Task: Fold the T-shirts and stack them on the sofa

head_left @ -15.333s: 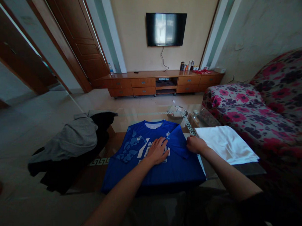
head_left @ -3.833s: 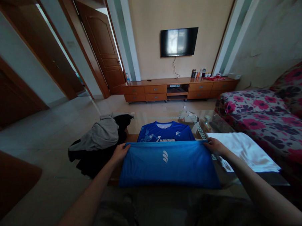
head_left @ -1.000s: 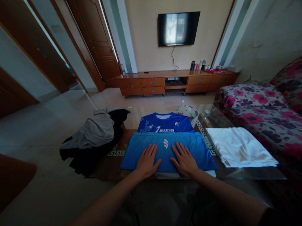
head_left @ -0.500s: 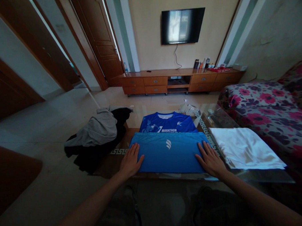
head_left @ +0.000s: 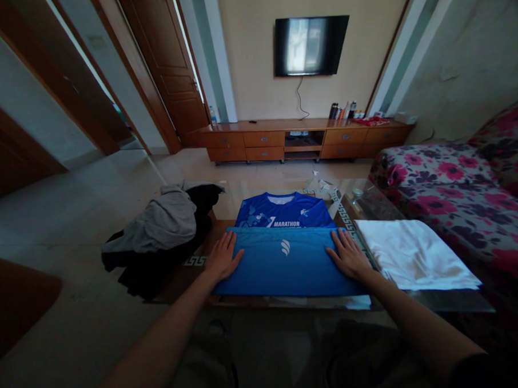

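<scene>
A blue T-shirt (head_left: 286, 270) lies on the glass-topped coffee table (head_left: 193, 260), its lower part folded up over the front. White "MARATHON" lettering and the neckline show beyond the fold, and a small white logo sits on the folded panel. My left hand (head_left: 222, 256) rests flat on the left side of the folded panel, fingers stretched out towards its top edge. On the right side, my right hand (head_left: 348, 254) lies flat with its fingers spread. Neither hand grips the cloth.
To the right lies a folded white garment (head_left: 416, 253). A heap of grey and black clothes (head_left: 166, 221) hangs over the table's left end. A small glass (head_left: 357, 195) stands near the back. Beyond are a floral sofa (head_left: 448, 200) and a low TV cabinet (head_left: 263, 141).
Both hands have slid a little forward along the folded panel, up to its top edge. The view has shifted slightly. The shirt's fold looks the same.
</scene>
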